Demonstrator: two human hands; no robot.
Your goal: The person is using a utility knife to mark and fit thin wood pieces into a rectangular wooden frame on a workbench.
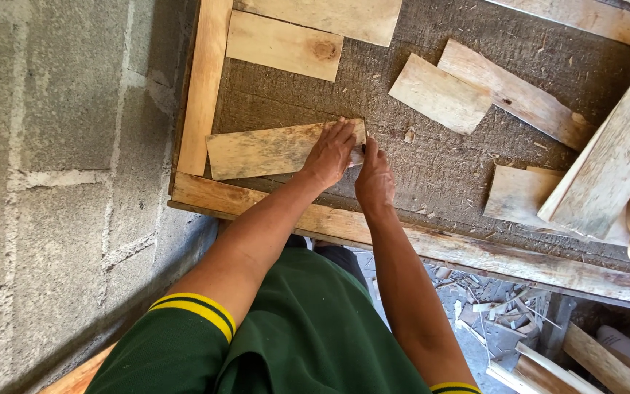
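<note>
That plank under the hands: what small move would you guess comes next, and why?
Probably a short slide of the plank toward the wall-side rail. The left hand lies flat on its end, the right hand touches that end, and a gap shows beside the rail.

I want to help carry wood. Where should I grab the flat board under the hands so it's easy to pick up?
Probably the flat board is easiest by its free left end, coming from the left. It lies flat, long and thin, so pinch across its narrow width. The left hand presses its right end, the right hand is beside it, and a frame rail stands close.
</note>
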